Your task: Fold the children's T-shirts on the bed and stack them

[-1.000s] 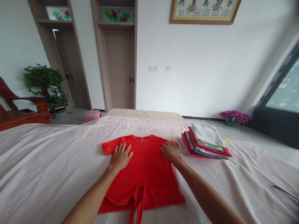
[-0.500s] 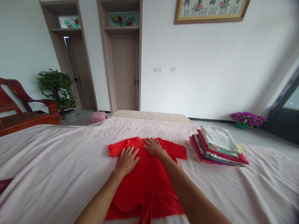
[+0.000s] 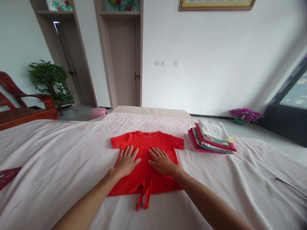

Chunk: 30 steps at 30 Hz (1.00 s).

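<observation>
A red short-sleeved T-shirt (image 3: 144, 159) lies spread flat on the pale pink bed sheet (image 3: 72, 159), its neckline at the far side. Two tied red strips hang from its hem toward me. My left hand (image 3: 127, 161) rests palm down on the left half of the shirt, fingers stretched out. On the right half lies my right hand (image 3: 163, 161), also flat with the fingers extended. Neither hand grips the cloth. Beyond the right sleeve stands a stack of folded clothes (image 3: 212, 137), with a light grey piece on top.
A dark red item (image 3: 8, 177) lies at the left edge of the bed, and a thin black cord (image 3: 291, 186) at the right. Past the bed are a pink stool (image 3: 98, 113), a wooden chair (image 3: 28, 110), a leafy plant (image 3: 51, 83) and purple flowers (image 3: 246, 115).
My right hand has slid from near the neckline down to the shirt's middle. My left hand stays flat on the cloth. The view has tilted downward, showing the whole hem and the cord.
</observation>
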Motion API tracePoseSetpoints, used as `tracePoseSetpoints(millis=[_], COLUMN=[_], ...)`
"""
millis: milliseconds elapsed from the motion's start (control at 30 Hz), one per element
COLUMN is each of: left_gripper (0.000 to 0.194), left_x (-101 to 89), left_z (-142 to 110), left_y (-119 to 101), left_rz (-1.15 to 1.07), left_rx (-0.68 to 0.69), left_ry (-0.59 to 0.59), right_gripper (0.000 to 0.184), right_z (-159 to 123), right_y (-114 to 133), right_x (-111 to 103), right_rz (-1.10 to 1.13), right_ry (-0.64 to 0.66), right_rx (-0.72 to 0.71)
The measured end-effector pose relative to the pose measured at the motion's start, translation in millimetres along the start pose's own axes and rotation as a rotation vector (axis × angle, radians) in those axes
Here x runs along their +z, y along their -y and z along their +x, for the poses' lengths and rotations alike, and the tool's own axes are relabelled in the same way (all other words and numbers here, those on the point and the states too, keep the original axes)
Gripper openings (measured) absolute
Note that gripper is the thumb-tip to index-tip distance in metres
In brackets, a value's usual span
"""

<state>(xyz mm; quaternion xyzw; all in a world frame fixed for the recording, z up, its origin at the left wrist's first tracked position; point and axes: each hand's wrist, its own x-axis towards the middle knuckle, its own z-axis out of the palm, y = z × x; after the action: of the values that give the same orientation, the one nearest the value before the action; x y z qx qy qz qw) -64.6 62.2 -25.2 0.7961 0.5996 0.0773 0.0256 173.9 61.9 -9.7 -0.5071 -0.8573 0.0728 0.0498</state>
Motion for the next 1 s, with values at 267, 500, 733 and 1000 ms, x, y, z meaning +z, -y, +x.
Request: tracePoseSetpoints(millis=[267,500,733,1000], left_gripper=[0.045,0.045,0.025,0.009], left_x=[-30.4,-64.1,-49.8,-39.9], left_z=[-45,-70,-71,-65], left_y=[-5,-35,-40,-37], left_rz=[-0.391,-0.572,-0.536,-0.760], left_rx=[0.207,0.491,0.496,0.291], left_ry=[0.002,0.189,0.139,0.087], right_gripper=[0.051,0.036,0.047,0.031], right_z=[-43,-61,-73,-70], right_y=[-8,11,33,34], right_x=[-6,-20,-28,-20], right_rz=[-0.001,0.299,0.502,0.576], right_ry=[-0.186,-0.229,-0.078,-0.125], right_rx=[0.030,-0.272,-0.422,-0.371])
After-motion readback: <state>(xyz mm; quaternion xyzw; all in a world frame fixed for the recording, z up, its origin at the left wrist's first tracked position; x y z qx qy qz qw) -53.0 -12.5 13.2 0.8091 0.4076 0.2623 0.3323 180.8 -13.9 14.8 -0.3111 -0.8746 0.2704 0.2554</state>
